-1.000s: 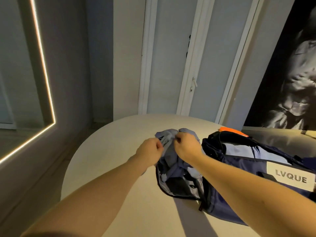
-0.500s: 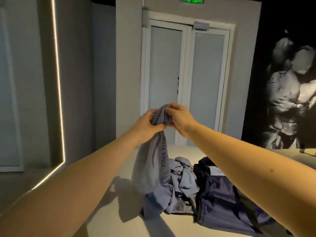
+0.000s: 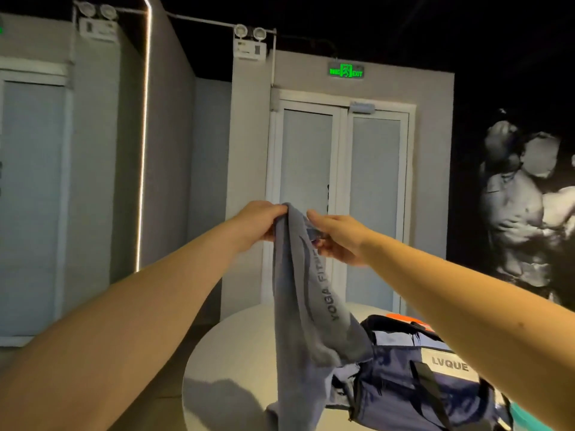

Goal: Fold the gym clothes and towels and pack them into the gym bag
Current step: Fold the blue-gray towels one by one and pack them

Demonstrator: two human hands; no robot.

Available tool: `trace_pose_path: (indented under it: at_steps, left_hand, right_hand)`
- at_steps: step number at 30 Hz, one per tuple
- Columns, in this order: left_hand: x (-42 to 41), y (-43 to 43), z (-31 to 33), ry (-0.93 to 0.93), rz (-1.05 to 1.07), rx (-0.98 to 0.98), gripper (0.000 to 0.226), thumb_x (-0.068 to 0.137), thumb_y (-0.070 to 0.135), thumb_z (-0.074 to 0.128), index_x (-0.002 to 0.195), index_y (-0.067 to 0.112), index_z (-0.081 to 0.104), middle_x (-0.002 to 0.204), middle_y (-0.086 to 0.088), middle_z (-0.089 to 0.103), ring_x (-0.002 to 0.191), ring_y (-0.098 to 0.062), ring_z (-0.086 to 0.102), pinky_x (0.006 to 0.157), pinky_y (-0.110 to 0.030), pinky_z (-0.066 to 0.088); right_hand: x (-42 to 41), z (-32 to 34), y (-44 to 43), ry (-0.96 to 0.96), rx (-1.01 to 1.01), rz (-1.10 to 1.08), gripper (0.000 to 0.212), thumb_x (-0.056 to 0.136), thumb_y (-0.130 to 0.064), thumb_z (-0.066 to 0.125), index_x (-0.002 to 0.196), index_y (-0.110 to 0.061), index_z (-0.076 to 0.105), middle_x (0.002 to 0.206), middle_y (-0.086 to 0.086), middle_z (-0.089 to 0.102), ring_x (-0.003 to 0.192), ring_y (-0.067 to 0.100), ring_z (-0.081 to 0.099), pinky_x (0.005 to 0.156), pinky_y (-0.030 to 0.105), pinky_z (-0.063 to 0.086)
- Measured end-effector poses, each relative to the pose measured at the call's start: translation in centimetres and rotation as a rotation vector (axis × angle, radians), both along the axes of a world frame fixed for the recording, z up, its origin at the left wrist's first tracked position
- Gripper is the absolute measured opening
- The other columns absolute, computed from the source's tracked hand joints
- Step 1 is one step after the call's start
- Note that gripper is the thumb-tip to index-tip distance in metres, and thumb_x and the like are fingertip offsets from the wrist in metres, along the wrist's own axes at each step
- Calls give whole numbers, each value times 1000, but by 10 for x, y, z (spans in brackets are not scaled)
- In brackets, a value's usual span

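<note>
Both hands meet at the top edge of one grey-blue garment (image 3: 298, 306), raised well above the table (image 3: 236, 353). The left hand (image 3: 261, 220) has its fingers curled tight round the bunched upper hem. The right hand (image 3: 339, 241), just beside it, pinches a fold of the same hem between thumb and fingers, with the forefinger lying along the top. The two grips are close together, so the cloth is gathered, not spread.

From the grip the garment hangs straight down, its long axis near vertical. Its lower end trails onto the table beneath the hands and brushes the near end of the gym bag (image 3: 395, 387). The bag lies below the grip and off to the right-hand side, nearer the right arm, and its top looks open. To fold the piece, the hands would likely need to draw apart along the hem so that it opens flat.

Down the hanging cloth runs dark lettering, "YOGA FIT", and the rest is lost in the fold at the grip. A pale label (image 3: 449, 366) on the bag's side reads "LVQUE". Far above and beyond the hands, a green sign (image 3: 346, 71) over the double door reads "EXIT"
</note>
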State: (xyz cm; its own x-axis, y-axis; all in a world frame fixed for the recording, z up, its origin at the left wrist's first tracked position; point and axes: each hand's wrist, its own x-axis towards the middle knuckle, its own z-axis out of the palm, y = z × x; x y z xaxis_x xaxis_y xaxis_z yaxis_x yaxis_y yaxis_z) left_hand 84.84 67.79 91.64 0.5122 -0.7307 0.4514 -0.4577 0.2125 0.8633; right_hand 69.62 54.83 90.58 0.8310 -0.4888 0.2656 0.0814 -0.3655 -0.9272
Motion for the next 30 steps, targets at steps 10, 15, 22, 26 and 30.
trace_pose_path:
  at_steps: [10, 15, 22, 26, 30]
  left_hand:
    - [-45, 27, 54, -192, 277, -69, 16, 88, 17, 71, 98, 5, 67, 89, -7, 67, 73, -12, 59, 59, -21, 47]
    - [-46, 42, 71, -143, 333, -87, 15, 88, 8, 62, 102, 8, 65, 89, -5, 63, 75, -15, 58, 55, -24, 43]
    - [-27, 78, 82, 121, 322, 26, 13, 81, 14, 64, 89, 4, 63, 83, -8, 62, 69, -20, 59, 58, -28, 47]
    - [-26, 100, 83, 58, 195, 267, 34, 79, 39, 85, 96, 10, 77, 95, -4, 78, 91, -18, 73, 74, -30, 58]
    - [-24, 110, 88, -135, 207, 269, 14, 89, 24, 77, 102, 18, 77, 101, 5, 75, 96, -10, 68, 83, -25, 55]
  right_hand:
    - [-29, -48, 25, 302, 52, 338, 64, 75, -26, 85, 129, -3, 60, 129, 9, 66, 122, 27, 60, 112, 43, 41]
    - [-53, -44, 28, 301, 135, 366, 46, 91, -7, 67, 134, 1, 56, 135, 18, 63, 126, 34, 59, 111, 48, 43]
    - [-95, -12, 7, 19, 296, 93, 41, 86, -20, 70, 122, 0, 66, 118, 20, 71, 98, 34, 70, 90, 44, 54]
    - [-99, 5, -1, -116, 399, 96, 38, 83, -19, 69, 117, -2, 68, 119, 15, 69, 102, 36, 67, 97, 47, 52]
    - [-97, 23, -7, -89, 226, 52, 41, 88, -4, 59, 127, -12, 67, 123, 15, 70, 107, 35, 66, 89, 44, 56]
